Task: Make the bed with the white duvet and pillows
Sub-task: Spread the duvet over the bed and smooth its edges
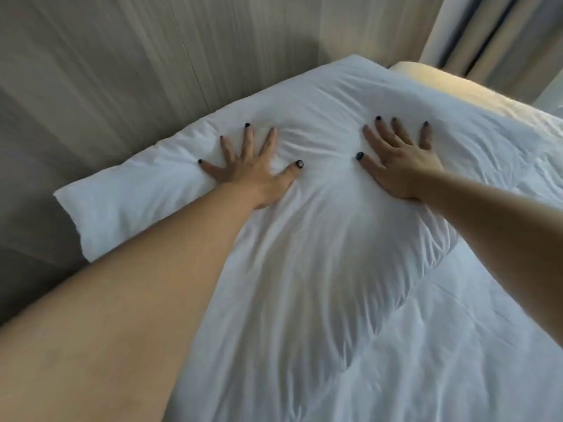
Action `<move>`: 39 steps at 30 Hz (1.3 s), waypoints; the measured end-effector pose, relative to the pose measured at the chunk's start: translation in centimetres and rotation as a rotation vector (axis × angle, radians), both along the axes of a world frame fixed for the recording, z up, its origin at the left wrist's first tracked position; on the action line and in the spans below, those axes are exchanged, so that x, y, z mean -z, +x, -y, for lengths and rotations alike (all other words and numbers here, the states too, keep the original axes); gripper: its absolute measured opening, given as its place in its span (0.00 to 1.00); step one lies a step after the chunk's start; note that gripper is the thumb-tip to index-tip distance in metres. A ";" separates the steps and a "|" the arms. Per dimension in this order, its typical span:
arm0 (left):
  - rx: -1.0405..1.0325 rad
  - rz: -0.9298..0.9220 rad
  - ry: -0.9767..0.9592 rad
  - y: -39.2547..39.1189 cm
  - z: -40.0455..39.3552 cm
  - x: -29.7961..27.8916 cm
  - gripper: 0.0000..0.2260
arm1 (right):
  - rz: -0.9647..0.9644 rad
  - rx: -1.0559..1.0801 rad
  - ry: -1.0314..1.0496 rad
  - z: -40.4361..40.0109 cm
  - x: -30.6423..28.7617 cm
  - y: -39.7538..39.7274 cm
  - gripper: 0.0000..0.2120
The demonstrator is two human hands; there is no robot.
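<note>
A white pillow [320,214] lies against the headboard at the head of the bed, on top of the white duvet [441,345]. My left hand [253,169] presses flat on the pillow's left part with its fingers spread. My right hand [402,166] presses flat on the right part, fingers spread too. The fabric puckers into creases between the two hands. A second pillow [451,83], lit warm yellow, shows behind the first one at the upper right.
A pale wood-panelled headboard wall [137,71] runs along the left and back. Curtains [502,32] hang at the upper right corner. A dark gap lies between bed and wall at the left.
</note>
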State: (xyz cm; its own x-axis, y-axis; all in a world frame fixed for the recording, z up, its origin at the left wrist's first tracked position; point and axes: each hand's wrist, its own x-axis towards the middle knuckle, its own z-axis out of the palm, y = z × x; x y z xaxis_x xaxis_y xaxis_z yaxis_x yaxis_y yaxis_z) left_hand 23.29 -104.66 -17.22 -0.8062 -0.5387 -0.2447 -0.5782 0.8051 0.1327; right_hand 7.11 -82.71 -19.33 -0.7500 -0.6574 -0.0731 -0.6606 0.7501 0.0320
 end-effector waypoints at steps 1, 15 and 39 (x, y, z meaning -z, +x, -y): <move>-0.004 0.011 -0.017 0.1 0.0 0.9 0.39 | 0.024 0.072 0.004 -1.0 0.3 -1.3 0.34; 0.161 0.001 0.006 8.0 -1.7 6.3 0.45 | 0.164 0.035 -0.169 0.4 2.0 1.9 0.35; 0.097 -0.272 0.315 42.9 -5.2 -0.6 0.30 | 0.540 -0.107 -0.139 2.6 -2.0 42.5 0.27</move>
State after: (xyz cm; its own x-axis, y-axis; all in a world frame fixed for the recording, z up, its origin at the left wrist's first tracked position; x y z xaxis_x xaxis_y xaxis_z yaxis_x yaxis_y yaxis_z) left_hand 66.17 -99.45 -16.62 -0.9074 -0.3900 -0.1567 -0.4117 0.7495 0.5184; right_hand 49.57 -85.35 -17.36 -0.5589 -0.7586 -0.3350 -0.6282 0.6510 -0.4260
